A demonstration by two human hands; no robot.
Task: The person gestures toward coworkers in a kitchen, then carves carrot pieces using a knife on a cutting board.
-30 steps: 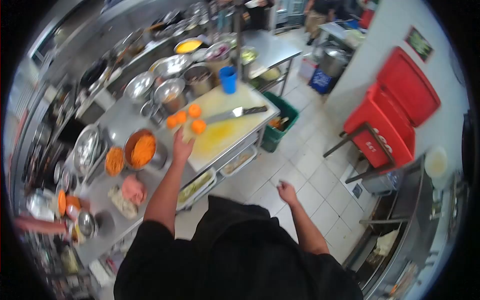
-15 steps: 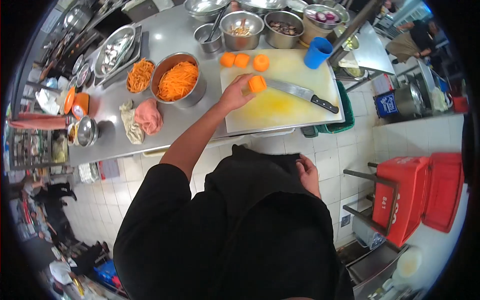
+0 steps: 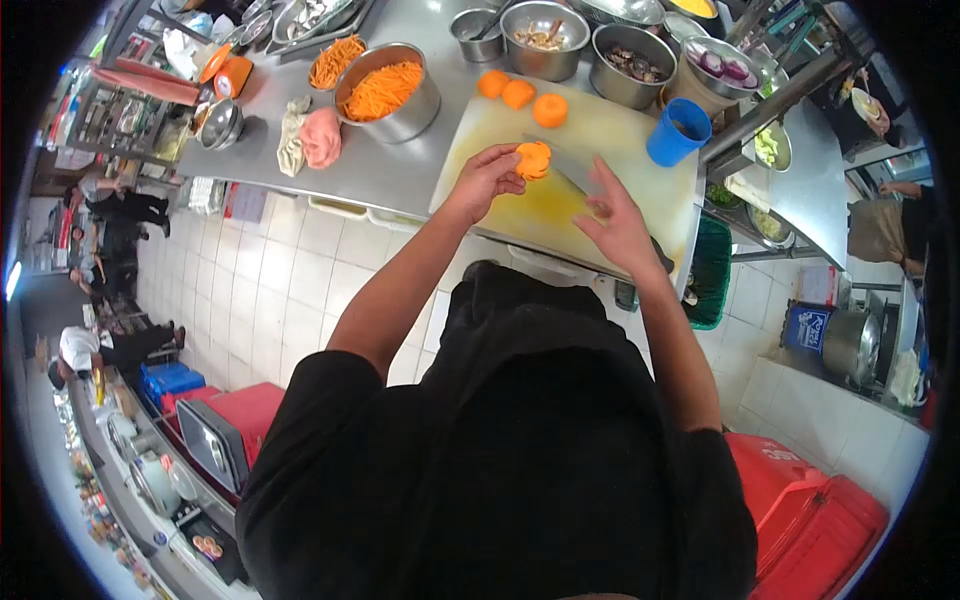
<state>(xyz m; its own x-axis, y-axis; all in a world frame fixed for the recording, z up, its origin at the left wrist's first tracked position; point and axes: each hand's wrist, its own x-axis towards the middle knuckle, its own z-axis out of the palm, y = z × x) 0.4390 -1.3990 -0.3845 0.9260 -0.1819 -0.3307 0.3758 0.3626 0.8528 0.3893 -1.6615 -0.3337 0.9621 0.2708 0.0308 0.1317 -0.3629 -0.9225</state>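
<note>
My left hand (image 3: 488, 180) is closed on a carrot piece (image 3: 533, 161), whose round face has a notched, flower-like edge. My right hand (image 3: 618, 222) hovers above the cutting board (image 3: 470, 150) with its fingers apart and nothing in them. Beneath it lies a knife; part of its blade (image 3: 572, 172) and the end of its black handle (image 3: 661, 256) show, the rest covered by my hand. Several more carrot chunks (image 3: 549, 110) sit along the board's far edge. A blue cup (image 3: 679, 133) stands at the board's far right corner.
Shredded carrot fills a steel pot (image 3: 410, 115) on the left, near pink and cream cloths (image 3: 321, 138). Steel bowls (image 3: 543, 62) line the back. A metal post (image 3: 765, 120) rises at the right, above a green crate (image 3: 710, 275). People stand farther off.
My right hand has left the black cloth at my waist and come up over the knife. My left hand now shows the carrot piece's notched face. The view has turned.
</note>
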